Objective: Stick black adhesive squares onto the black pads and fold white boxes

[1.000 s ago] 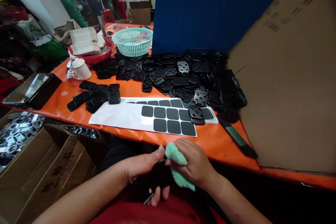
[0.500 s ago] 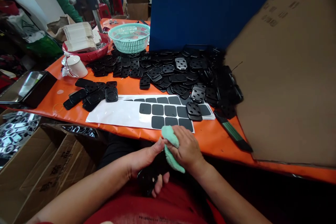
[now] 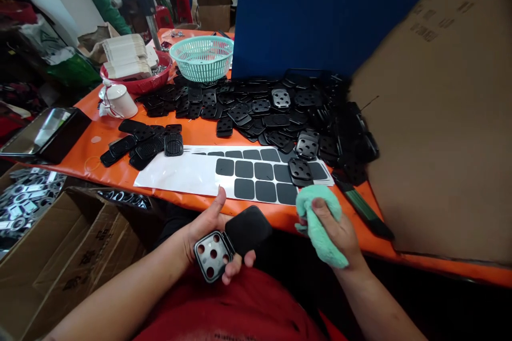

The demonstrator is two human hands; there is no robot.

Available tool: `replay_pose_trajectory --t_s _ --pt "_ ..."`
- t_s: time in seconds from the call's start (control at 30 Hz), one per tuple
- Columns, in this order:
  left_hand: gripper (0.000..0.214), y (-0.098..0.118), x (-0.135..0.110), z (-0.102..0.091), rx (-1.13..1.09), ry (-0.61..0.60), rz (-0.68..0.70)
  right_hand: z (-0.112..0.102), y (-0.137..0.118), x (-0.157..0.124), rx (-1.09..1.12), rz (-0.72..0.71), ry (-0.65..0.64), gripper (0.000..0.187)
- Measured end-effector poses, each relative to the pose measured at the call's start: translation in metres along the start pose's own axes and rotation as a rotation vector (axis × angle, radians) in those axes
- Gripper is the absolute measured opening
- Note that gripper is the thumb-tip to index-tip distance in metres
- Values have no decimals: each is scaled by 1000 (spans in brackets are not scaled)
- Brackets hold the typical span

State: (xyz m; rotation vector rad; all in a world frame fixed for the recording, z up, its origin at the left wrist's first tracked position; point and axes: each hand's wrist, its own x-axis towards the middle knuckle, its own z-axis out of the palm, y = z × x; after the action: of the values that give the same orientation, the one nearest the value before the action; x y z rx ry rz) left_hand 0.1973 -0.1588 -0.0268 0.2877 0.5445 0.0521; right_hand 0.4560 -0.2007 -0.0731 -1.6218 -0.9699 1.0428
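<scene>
My left hand point(image 3: 204, 232) holds two black square plates: one with holes point(image 3: 212, 256) and a plain one point(image 3: 248, 229) fanned beside it, just below the orange table's front edge point(image 3: 180, 200). My right hand point(image 3: 334, 229) grips a green cloth point(image 3: 318, 218) at that edge, to the right of the plates. Just beyond lies a white backing sheet with black square stickers point(image 3: 256, 178). A large heap of black perforated plates point(image 3: 280, 112) covers the middle of the table.
A teal basket point(image 3: 202, 59), a red bowl of stacked cards point(image 3: 136, 66) and a white cup point(image 3: 119, 101) stand at the back left. A blue panel point(image 3: 320, 10) and cardboard sheet point(image 3: 440, 128) bound the right. A green-handled tool point(image 3: 362, 210) lies near my right hand. Cardboard boxes point(image 3: 68, 256) sit below left.
My hands have drawn apart. The right hand moved right with the cloth; the left turned up, showing the two plates fanned out.
</scene>
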Motion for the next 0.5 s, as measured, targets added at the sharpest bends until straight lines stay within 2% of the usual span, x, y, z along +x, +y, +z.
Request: replay_pose_trajectory --t_s 0.07,0.1,0.23,0.37,0.43,0.5 --pt "110 -3 4 -8 -45 -68 22 0 -2 -7 36 50 -45 43" --pt "109 -5 7 -11 -61 -96 31 2 -4 -11 20 31 -82 40" --pt "109 -10 16 -18 -83 -161 24 17 -17 -22 -118 -172 -179 29" --pt "109 -14 20 -18 -82 -188 39 25 -19 -28 -351 -522 -139 24" --pt "105 -16 22 -18 -54 -179 44 29 -18 -34 -519 -732 -151 31" --pt "98 -19 25 -18 -25 -120 34 36 -18 -43 -652 -881 -203 41"
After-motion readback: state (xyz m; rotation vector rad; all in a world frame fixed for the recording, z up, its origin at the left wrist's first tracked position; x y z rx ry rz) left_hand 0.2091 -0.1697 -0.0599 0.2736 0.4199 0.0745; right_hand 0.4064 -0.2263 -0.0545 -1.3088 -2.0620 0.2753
